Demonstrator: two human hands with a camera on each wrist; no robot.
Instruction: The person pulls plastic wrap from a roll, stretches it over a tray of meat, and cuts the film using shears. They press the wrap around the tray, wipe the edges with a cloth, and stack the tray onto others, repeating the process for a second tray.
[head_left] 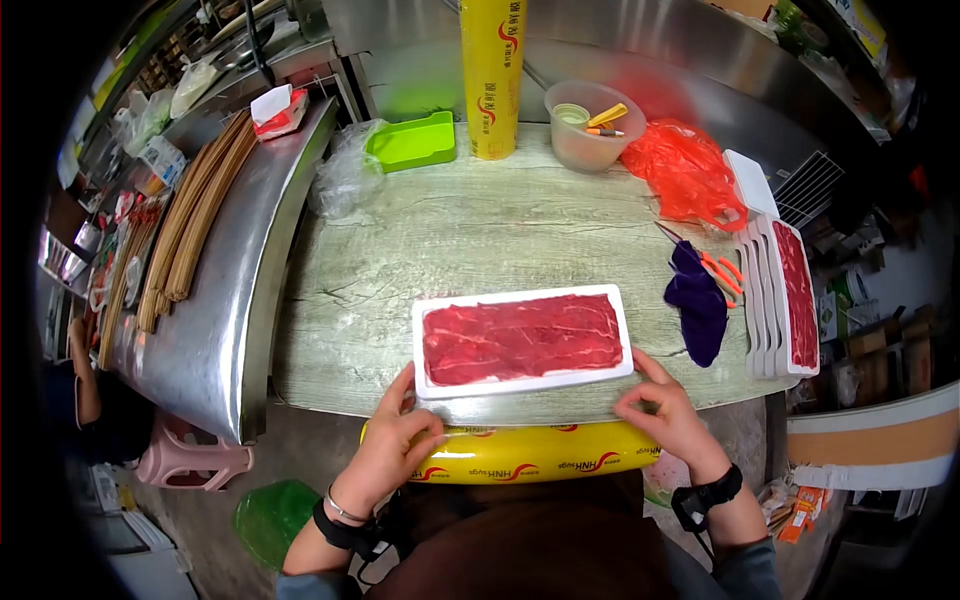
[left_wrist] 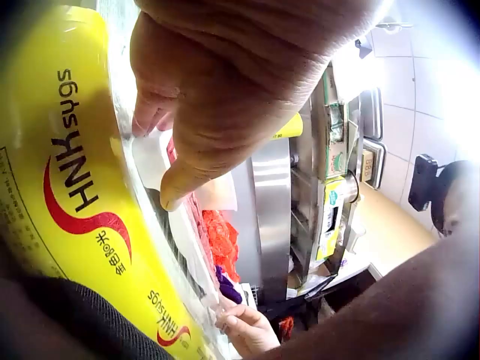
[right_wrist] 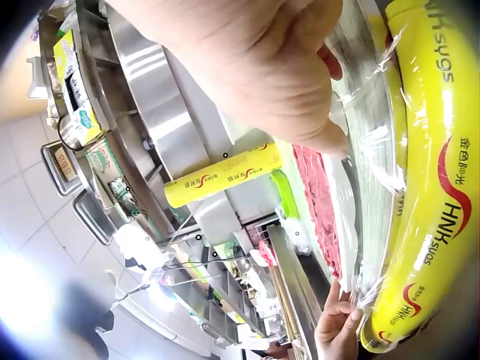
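A white tray of sliced red meat (head_left: 520, 338) lies near the front edge of the table. Along that edge is a yellow roll of clear film (head_left: 530, 455), with film drawn from it toward the tray. My left hand (head_left: 398, 435) is at the tray's front left corner, thumb and finger pinching the film; the right wrist view shows this left hand (right_wrist: 339, 322) at the film's edge. At the front right corner my right hand (head_left: 672, 420) pinches the film too, and the left wrist view catches that right hand (left_wrist: 247, 328) farther off. How far the film reaches under the tray is hard to tell.
Stacked white trays with meat on top (head_left: 797, 300) stand at the right edge, beside a purple cloth (head_left: 696, 305) and orange-handled scissors (head_left: 722, 278). Behind are a red bag (head_left: 685, 170), a plastic tub (head_left: 590, 150), an upright yellow roll (head_left: 490, 85) and a green tray (head_left: 415, 142).
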